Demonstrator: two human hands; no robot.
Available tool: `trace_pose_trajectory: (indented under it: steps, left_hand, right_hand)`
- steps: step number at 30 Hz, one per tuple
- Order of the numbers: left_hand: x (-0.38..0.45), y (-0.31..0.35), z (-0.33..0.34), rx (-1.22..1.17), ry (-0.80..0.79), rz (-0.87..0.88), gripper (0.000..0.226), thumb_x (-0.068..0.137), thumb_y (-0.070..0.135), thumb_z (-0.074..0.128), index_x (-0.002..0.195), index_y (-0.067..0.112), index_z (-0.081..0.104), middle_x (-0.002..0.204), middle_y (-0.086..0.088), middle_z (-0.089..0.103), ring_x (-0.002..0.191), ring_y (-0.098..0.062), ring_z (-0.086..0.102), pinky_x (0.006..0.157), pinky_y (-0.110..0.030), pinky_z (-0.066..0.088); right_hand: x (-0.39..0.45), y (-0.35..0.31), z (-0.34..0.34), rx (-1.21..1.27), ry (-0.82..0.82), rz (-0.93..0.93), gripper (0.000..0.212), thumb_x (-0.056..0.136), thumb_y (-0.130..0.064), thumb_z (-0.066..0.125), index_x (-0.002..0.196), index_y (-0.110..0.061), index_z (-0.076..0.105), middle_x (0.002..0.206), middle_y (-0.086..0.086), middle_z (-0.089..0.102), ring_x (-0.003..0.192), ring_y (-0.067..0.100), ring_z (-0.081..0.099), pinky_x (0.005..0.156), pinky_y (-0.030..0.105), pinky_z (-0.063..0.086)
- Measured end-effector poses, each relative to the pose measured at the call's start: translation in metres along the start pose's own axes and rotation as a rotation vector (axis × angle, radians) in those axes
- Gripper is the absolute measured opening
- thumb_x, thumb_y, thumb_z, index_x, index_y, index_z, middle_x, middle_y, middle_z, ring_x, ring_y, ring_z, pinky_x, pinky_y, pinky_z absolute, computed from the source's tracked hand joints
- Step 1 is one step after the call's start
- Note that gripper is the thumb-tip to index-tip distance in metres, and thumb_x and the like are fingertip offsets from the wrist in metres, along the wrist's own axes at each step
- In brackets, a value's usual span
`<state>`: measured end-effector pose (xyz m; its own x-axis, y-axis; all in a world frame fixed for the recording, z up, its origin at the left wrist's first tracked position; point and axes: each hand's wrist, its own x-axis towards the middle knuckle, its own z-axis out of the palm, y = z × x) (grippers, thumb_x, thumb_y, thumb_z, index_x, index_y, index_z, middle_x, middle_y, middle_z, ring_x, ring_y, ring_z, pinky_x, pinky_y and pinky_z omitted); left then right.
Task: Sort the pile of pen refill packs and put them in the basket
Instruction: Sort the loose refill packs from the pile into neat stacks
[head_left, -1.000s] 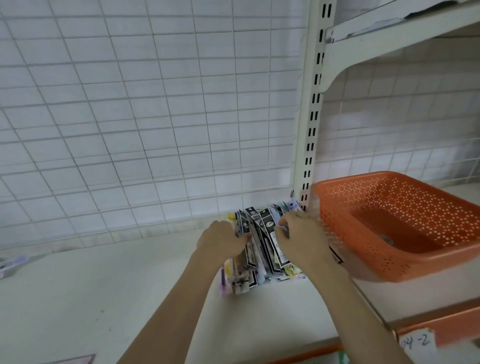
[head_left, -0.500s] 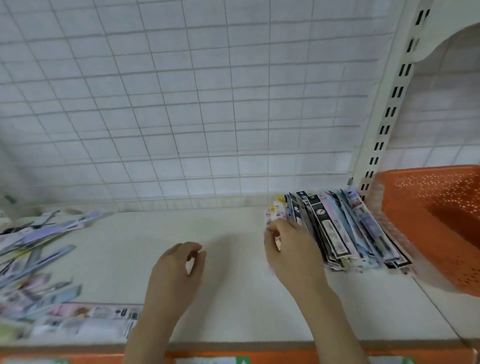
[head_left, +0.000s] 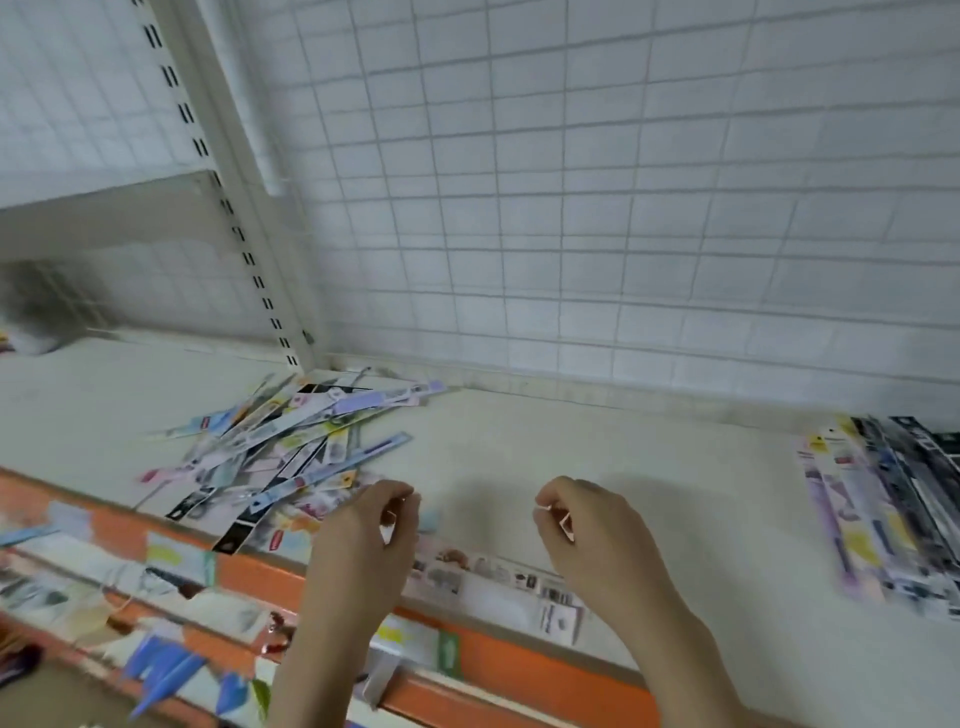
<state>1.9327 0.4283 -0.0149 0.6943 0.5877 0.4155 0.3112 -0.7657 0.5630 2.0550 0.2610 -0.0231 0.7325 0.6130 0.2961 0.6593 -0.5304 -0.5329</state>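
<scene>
A pale, cream-coloured shelf (head_left: 545, 467) runs across the view, edged at the front by an orange strip (head_left: 498, 660) with blurred paper labels stuck along it. Behind the shelf stands a white wire grid panel (head_left: 597, 182) in front of a white tiled wall, and a slotted white upright (head_left: 228, 208) rises at the left, with another shelf board meeting it at the upper left. Lower left, under the orange edge, more blurred goods hang or lie, among them some blue pointed shapes.

A loose pile of pen refill packs (head_left: 291, 457) lies scattered on the left part of the shelf, near the foot of the upright, the long narrow packs crossing each other at all angles; some reach the front edge. At the far right a neat row of sorted packs (head_left: 893, 509) lies side by side, partly cut off by the picture's edge. One long pack (head_left: 498, 577) lies flat along the front edge, between and below the hands. The basket is not in view.

Both forearms reach in from below. The left hand (head_left: 369, 540) hovers just right of the pile, fingers loosely curled, holding nothing. The right hand (head_left: 597, 535) hovers over bare shelf, well apart from the sorted row, fingers likewise loosely curled and empty
</scene>
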Motion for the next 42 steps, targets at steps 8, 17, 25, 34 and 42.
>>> trace_pose_trajectory:
  steps: [8, 17, 25, 34, 42]
  left_hand:
    - [0.017, -0.077, -0.051, -0.026, 0.041, -0.025, 0.011, 0.088, 0.016, 0.059, 0.09, 0.011, 0.069, 0.068, 0.005, 0.062, 0.061, -0.008, 0.057, 0.054, -0.012, 0.039]
    - [0.039, -0.114, -0.066, -0.15, -0.021, 0.048, 0.011, 0.089, 0.015, 0.057, 0.089, 0.011, 0.067, 0.065, 0.003, 0.064, 0.055, -0.018, 0.06, 0.05, -0.03, 0.046]
    - [0.04, -0.123, -0.059, -0.243, -0.061, 0.093, 0.011, 0.089, 0.014, 0.057, 0.088, 0.011, 0.068, 0.059, 0.008, 0.06, 0.05, -0.011, 0.057, 0.047, -0.025, 0.043]
    - [0.044, -0.127, -0.061, -0.286, -0.098, 0.099, 0.01, 0.089, 0.016, 0.056, 0.089, 0.017, 0.066, 0.058, 0.004, 0.062, 0.048, -0.017, 0.059, 0.048, -0.033, 0.047]
    - [0.043, -0.123, -0.059, -0.297, -0.137, 0.143, 0.009, 0.089, 0.017, 0.058, 0.088, 0.017, 0.067, 0.06, 0.001, 0.063, 0.05, -0.016, 0.056, 0.049, -0.033, 0.045]
  right_hand:
    - [0.01, -0.06, 0.032, -0.002, -0.326, 0.057, 0.039, 0.083, -0.05, 0.06, 0.116, -0.029, 0.055, 0.109, -0.012, 0.053, 0.103, 0.005, 0.053, 0.089, 0.024, 0.044]
    - [0.007, -0.074, 0.035, -0.246, -0.423, 0.279, 0.045, 0.07, -0.059, 0.068, 0.1, -0.033, 0.049, 0.098, -0.013, 0.045, 0.1, 0.01, 0.046, 0.087, 0.028, 0.039]
    - [-0.006, -0.084, 0.049, -0.313, -0.158, 0.262, 0.021, 0.092, -0.042, 0.048, 0.082, -0.023, 0.048, 0.08, -0.005, 0.05, 0.081, 0.017, 0.051, 0.068, 0.032, 0.037]
    - [0.003, -0.098, 0.04, 0.031, 0.191, 0.293, 0.012, 0.097, -0.021, 0.043, 0.094, -0.013, 0.053, 0.08, 0.005, 0.063, 0.075, 0.027, 0.058, 0.06, 0.028, 0.04]
    - [0.007, -0.098, 0.043, 0.003, 0.181, 0.304, 0.026, 0.093, -0.006, 0.042, 0.114, -0.019, 0.05, 0.106, -0.004, 0.055, 0.082, 0.01, 0.052, 0.062, 0.015, 0.038]
